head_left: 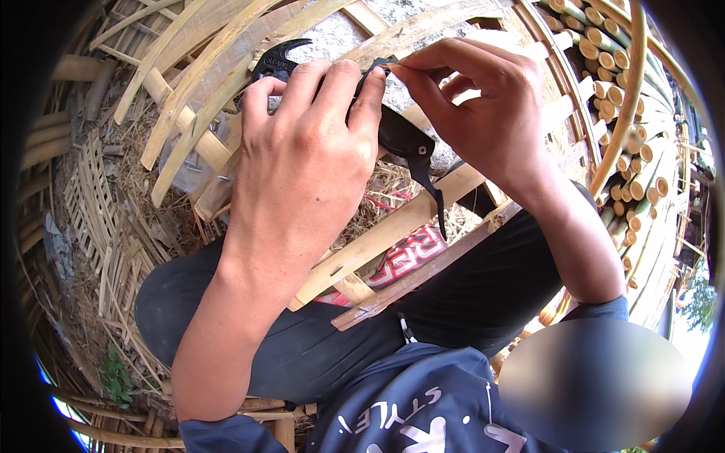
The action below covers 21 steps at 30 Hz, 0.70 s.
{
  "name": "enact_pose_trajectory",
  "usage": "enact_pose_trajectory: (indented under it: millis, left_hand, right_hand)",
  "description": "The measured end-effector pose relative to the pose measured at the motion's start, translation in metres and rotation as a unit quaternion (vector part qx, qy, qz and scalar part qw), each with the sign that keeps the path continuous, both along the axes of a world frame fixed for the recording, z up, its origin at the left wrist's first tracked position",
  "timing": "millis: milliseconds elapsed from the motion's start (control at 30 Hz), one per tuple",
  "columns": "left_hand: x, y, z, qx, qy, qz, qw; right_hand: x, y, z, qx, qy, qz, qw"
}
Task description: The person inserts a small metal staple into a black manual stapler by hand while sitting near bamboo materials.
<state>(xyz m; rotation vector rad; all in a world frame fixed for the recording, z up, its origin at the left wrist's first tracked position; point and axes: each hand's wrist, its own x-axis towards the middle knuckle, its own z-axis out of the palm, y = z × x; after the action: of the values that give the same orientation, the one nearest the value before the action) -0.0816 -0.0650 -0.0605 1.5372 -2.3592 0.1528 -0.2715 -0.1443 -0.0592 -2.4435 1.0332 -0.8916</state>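
Note:
My left hand (pixel 302 151) lies over a black tool, its fingers curled down around the middle. A curved, claw-like black head (pixel 281 59) sticks out beyond the fingers at upper left. On the other side a flat black part (pixel 406 134) with a rivet shows, and a thin curved black strip (pixel 436 187) hangs from it. Thumb and forefinger of my right hand (pixel 483 102) pinch together at a small dark edge beside the left forefinger. What exactly lies between those fingertips is too small to make out. My left palm hides the tool's middle.
Curved bamboo slats (pixel 198 124) form a frame around my hands and across my lap. Cut bamboo poles (pixel 630 151) are stacked at right. Woven bamboo strips (pixel 94 189) lie at left, near a clear plastic bag (pixel 189 170). A red and white printed piece (pixel 408 257) shows beneath the slats.

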Motion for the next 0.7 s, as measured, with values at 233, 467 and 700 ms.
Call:
enact_pose_trajectory:
  millis: [233, 467, 700]
  left_hand:
    - [-0.0032, -0.0012, -0.0005, 0.017, 0.012, 0.006, 1.0]
    - [-0.0051, -0.0003, 0.0019, 0.018, 0.016, 0.007, 1.0]
    - [0.0013, -0.0022, 0.0008, 0.029, 0.052, -0.003, 0.998]
  right_hand:
    - [-0.0002, 0.0007, -0.0006, 0.0, -0.005, -0.01, 1.0]
    - [-0.0008, -0.0006, -0.0005, 0.023, -0.018, -0.048, 0.998]
    - [-0.0077, -0.0034, 0.0048, 0.03, -0.025, -0.066, 0.997]
